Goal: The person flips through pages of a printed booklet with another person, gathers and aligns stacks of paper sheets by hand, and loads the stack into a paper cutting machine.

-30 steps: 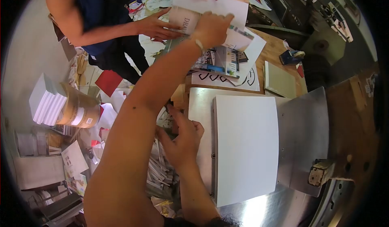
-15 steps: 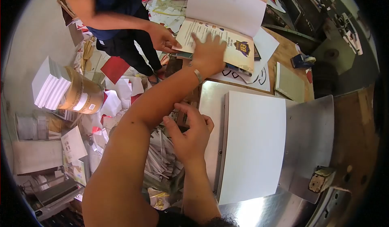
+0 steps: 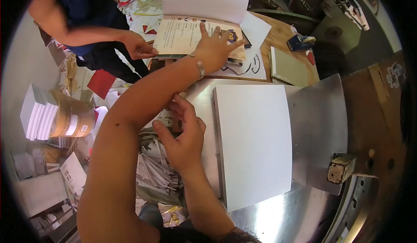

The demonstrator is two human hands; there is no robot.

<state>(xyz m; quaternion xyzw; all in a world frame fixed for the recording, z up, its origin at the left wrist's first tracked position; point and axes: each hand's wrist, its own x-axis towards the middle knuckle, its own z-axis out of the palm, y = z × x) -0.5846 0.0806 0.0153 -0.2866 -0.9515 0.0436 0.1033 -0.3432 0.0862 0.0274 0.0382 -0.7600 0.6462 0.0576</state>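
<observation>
My left hand (image 3: 213, 47), with a metal bracelet at its wrist, lies over the printed page of an open book (image 3: 178, 36). Its fingers are spread and hold nothing. My right hand (image 3: 184, 136) is empty beside my left forearm, thumb and loosely curled fingers apart, left of a thick stack of white paper (image 3: 254, 143) on a metal surface (image 3: 273, 217). A co-worker's hand (image 3: 138, 45) touches the book's lower left corner. The book's blank white leaf (image 3: 204, 0) is raised at the top.
A wooden table (image 3: 265, 30) bears a tape dispenser (image 3: 301, 42) and a pale green-covered block (image 3: 291, 66). Paper strips (image 3: 158, 169) fill a bag below my right hand. At the left, white booklets (image 3: 39, 112) lean by a brown roll (image 3: 74, 115). A metal plate (image 3: 321, 134) stands right.
The raised leaf has been opened back, showing the printed page. My left hand has moved from a pointing pose to spread fingers over the page. The view has shifted.
</observation>
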